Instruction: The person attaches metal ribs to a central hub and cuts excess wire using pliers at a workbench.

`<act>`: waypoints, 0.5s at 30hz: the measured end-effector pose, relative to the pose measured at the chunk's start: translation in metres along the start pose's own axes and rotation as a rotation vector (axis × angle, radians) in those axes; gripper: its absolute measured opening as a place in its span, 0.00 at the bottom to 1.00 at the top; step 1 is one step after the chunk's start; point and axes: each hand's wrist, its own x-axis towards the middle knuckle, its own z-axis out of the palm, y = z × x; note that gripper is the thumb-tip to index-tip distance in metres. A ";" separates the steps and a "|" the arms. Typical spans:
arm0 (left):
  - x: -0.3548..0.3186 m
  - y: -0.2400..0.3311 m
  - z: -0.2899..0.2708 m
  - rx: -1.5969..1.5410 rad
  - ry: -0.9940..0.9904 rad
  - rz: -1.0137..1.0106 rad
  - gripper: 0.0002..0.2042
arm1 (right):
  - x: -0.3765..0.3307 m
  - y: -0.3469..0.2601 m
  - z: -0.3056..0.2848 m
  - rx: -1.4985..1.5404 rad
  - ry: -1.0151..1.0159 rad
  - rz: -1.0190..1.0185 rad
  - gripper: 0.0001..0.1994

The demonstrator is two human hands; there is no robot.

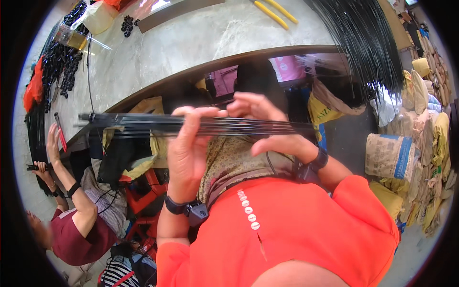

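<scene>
From the head view we see the grey bench curving across the top, its dark near edge arching just above our hands. The middle of the bench top lies bare; black small parts crowd its left end, two yellow sticks lie near its far edge, and a long sheaf of black strands hangs over its right end.

We hold a flat bundle of thin black rods level in front of our chest, below the bench edge and off the bench. Our left hand is clenched around the rods near their middle, thumb up over the top. Our right hand pinches the same rods just beside it, fingers curled over them. The bundle's free end juts well out to the left past the left grip.

At the left, another person's hand rests by a red tool at the bench's left edge. Sacks pile up on the right.
</scene>
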 end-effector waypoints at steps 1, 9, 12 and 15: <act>0.002 -0.004 0.004 -0.041 -0.085 -0.008 0.08 | 0.007 -0.013 0.006 0.103 0.042 -0.090 0.42; 0.031 -0.024 0.043 0.076 -0.590 -0.245 0.25 | 0.033 -0.096 -0.022 0.314 -0.094 -0.664 0.28; 0.048 -0.067 0.018 0.562 -0.557 -0.415 0.20 | 0.030 -0.115 -0.036 0.318 -0.025 -0.626 0.26; 0.056 -0.114 -0.018 1.360 -0.573 -0.152 0.21 | 0.023 -0.123 -0.030 0.304 0.240 -0.631 0.31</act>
